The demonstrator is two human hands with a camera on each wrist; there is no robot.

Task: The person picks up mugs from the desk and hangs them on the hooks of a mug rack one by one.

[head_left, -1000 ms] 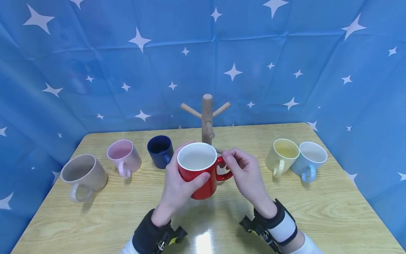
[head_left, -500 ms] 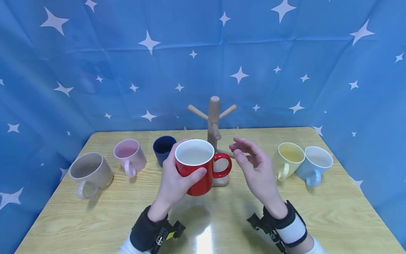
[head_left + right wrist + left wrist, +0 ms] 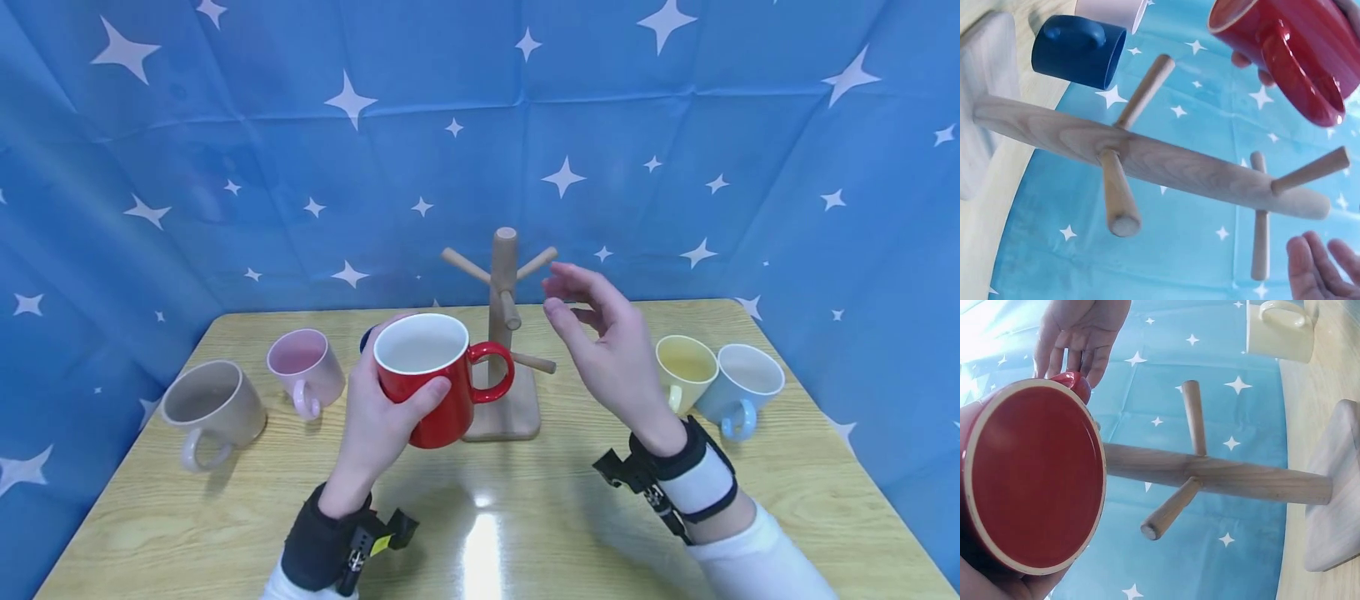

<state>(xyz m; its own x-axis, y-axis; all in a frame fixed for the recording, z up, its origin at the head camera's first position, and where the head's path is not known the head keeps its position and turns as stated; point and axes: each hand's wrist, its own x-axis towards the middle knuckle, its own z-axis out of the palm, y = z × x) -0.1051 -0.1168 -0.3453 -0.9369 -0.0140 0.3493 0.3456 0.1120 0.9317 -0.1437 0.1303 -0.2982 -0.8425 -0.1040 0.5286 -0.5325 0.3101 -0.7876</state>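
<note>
My left hand (image 3: 375, 417) grips the body of a red mug (image 3: 442, 408), white inside, and holds it upright in the air in front of the wooden mug tree (image 3: 500, 325). The mug's handle points right, and its red base (image 3: 1035, 475) faces the left wrist camera. My right hand (image 3: 611, 350) is raised to the right of the tree, fingers loosely bent with nothing between them. It is apart from the mug in the head view. Bare pegs (image 3: 1147, 90) stick out from the tree's post.
At left stand a grey-beige mug (image 3: 217, 408) and a pink mug (image 3: 315, 371). A dark blue mug (image 3: 1075, 53) is mostly hidden behind my left hand in the head view. At right, a yellow mug (image 3: 688, 367) stands next to a light blue mug (image 3: 742, 387).
My right hand has let go of the red mug's handle and moved right and up. My left hand has carried the mug a little left and up, uncovering more of the tree's base.
</note>
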